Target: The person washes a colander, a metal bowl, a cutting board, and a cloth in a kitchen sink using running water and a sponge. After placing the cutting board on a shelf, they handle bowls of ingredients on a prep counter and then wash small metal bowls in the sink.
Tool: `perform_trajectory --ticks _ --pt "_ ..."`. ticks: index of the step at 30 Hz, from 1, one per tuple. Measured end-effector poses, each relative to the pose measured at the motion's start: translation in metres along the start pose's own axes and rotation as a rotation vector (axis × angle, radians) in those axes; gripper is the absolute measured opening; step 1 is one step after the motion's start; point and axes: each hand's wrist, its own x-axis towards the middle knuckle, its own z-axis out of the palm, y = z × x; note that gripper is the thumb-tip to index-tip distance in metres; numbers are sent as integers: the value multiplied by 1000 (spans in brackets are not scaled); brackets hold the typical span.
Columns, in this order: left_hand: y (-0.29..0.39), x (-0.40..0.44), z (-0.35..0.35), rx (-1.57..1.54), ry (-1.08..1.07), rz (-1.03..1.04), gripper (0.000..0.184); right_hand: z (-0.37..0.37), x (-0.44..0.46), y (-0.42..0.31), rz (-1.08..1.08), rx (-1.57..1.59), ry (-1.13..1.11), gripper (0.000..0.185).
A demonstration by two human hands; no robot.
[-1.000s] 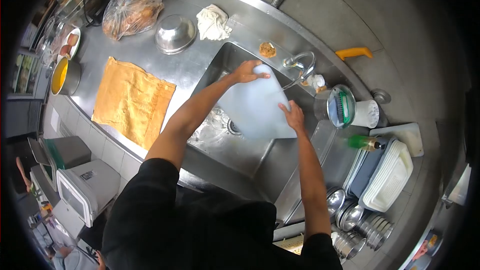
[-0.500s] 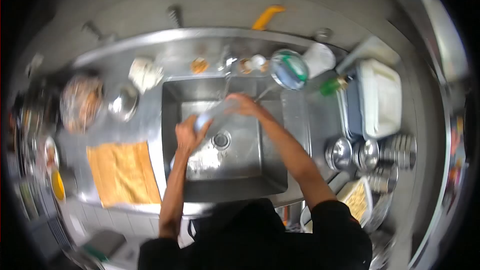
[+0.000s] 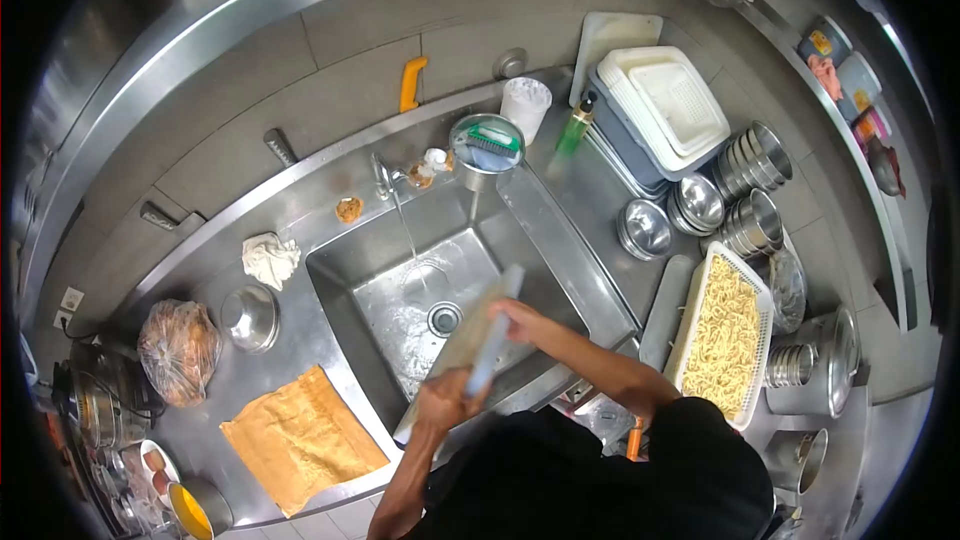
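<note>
Over the front right of the steel sink (image 3: 350,315), I hold a long, pale flat board (image 3: 468,338), tilted and smeared by motion; its exact kind is unclear. My left hand (image 3: 447,398) is closed on its lower part, near the sink's front edge. Higher up, my right hand (image 3: 518,322) grips its right side, with the fingers partly hidden. Behind the board, a thin stream of water runs from the tap (image 3: 382,177) into the basin, whose round drain (image 3: 444,318) is visible.
A brown cloth (image 3: 305,440), steel bowl (image 3: 250,320) and white rag (image 3: 270,260) lie left. Behind the sink stands a pot with a green brush (image 3: 490,132). To the right are a soap bottle (image 3: 577,125), stacked white baskets (image 3: 665,100), steel bowls (image 3: 645,230) and a noodle basket (image 3: 690,325).
My view has turned and shifted right, showing more of the right counter and back wall. Both hands have moved with the board from the sink's middle toward its front right.
</note>
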Motion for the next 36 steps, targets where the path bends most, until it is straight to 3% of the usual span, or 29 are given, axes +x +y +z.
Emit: perform_trajectory --ticks 3,4,6,11,12,13,16,19,22,24,26,27,29,31,32,34,35,36 --pt "31 2 -12 -25 23 359 15 -24 -80 -12 -73 91 120 19" --pt "42 6 -15 -33 32 355 15 -23 -115 -19 -231 130 117 15" --pt "72 24 -18 55 125 684 12 -29 -172 -42 -391 254 170 7" --pt "127 144 -3 -85 326 934 12 -39 -268 -142 -891 380 344 7" --pt "133 175 6 -100 388 989 14 -82 -261 -163 -1027 395 300 3" --pt "136 208 14 -111 391 1008 18 -98 -264 -195 -1087 384 254 1" --pt "142 305 40 -24 254 979 28 -110 -262 -298 -1260 327 195 33" --pt "138 408 67 -83 253 927 33 -178 -212 -418 -1306 415 74 25" --pt "128 491 106 -67 175 818 38 -219 -160 -519 -1298 378 179 22" --pt "118 534 132 14 162 748 41 -230 -140 -551 -1273 348 165 19" --pt "107 575 153 31 73 678 39 -207 -139 -564 -1122 363 204 44" --pt "106 594 165 6 106 660 39 -215 -135 -563 -1127 369 212 44" --pt "107 633 188 26 132 572 42 -239 -125 -533 -1273 98 296 78" --pt "98 662 206 16 125 479 44 -277 -99 -457 -1391 -773 597 97" --pt "93 679 208 20 144 400 45 -270 -100 -405 -1319 -1058 625 100" --pt "76 686 200 21 128 381 47 -233 -103 -332 -625 -1514 987 98" --pt "74 693 195 28 117 411 48 -240 -91 -325 -614 -1510 970 98" --pt "72 702 192 37 106 397 48 -249 -73 -319 -748 -1550 1115 95"
